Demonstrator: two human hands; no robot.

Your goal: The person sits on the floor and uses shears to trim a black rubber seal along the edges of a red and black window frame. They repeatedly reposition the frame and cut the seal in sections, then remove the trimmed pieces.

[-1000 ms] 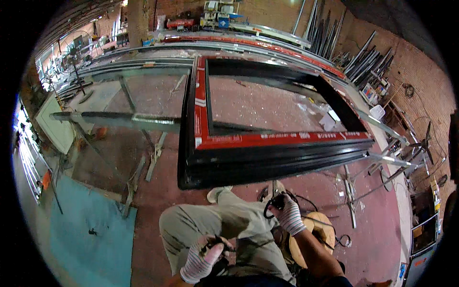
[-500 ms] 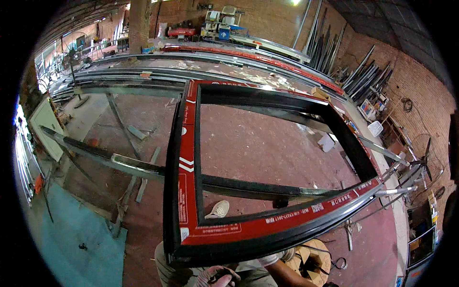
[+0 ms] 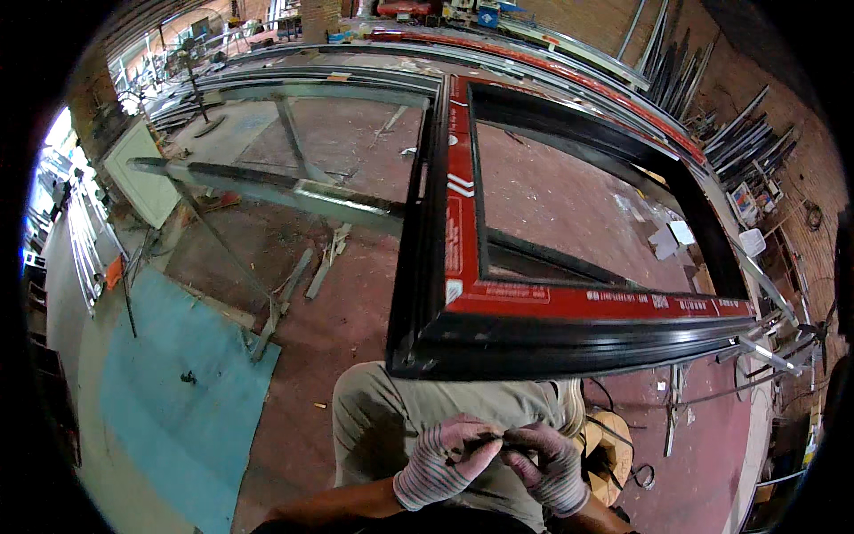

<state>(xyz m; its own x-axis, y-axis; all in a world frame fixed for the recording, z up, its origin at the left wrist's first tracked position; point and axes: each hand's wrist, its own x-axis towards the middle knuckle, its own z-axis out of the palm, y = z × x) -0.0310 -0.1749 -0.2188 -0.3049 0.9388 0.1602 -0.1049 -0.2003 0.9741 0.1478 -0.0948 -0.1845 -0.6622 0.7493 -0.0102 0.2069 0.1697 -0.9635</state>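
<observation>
Both hands are in striped knit gloves, close together over my lap below the near edge of the frame. My left hand is closed, thumb and fingers pinched. Its fingertips meet those of my right hand, which is also pinched closed. Whatever lies between the fingertips is too small and dark to make out. Just beyond my knees, a black window frame with red printed film on its face rests on metal rails. Neither hand touches it.
A metal support rail runs out to the left under the frame. A teal sheet lies on the floor at left. By my right leg sits a cardboard spool with black strip. Long metal profiles lie along the back.
My view has tilted down and turned left, so the frame sits higher and further right. Both hands, partly hidden before, now show fully with fingertips together.
</observation>
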